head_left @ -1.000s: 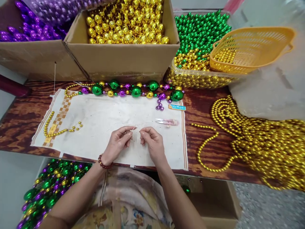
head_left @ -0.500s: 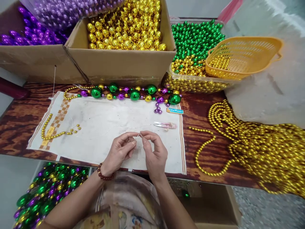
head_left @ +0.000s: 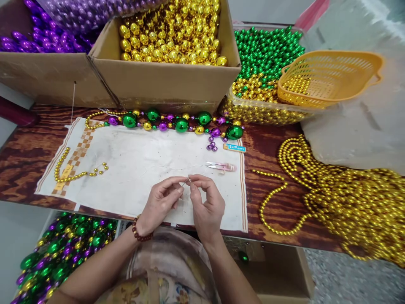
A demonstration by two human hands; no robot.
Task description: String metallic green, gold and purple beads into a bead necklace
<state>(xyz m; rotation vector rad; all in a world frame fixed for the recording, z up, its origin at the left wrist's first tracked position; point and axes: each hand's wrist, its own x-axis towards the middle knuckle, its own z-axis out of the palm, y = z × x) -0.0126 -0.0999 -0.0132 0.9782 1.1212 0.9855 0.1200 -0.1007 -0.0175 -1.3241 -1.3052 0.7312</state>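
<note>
Over the white cloth [head_left: 133,169], my left hand [head_left: 163,200] and my right hand [head_left: 207,204] are fingertip to fingertip, both closed in a pinch. Between them shows a short bit of thin pale thread [head_left: 190,180]. Whether a needle is also in my left fingers, I cannot make out. Thread snips [head_left: 221,166] with pink handles lie just beyond my right hand. Past these are a small blue and orange packet [head_left: 234,147] and several loose purple beads [head_left: 211,145]. A strand of green, purple and gold beads [head_left: 181,125] runs along the cloth's far edge.
A short gold bead string [head_left: 76,176] lies on the cloth's left. Gold bead strands [head_left: 357,207] are heaped at right. Behind stand a carton [head_left: 167,84] of gold beads, a purple-bead carton [head_left: 44,76] and a yellow basket [head_left: 332,78]. An open box [head_left: 278,270] sits below the table.
My hands have shifted very slightly right, still pinched together, and the thread between the fingertips has changed shape a little. The whole view has moved slightly.
</note>
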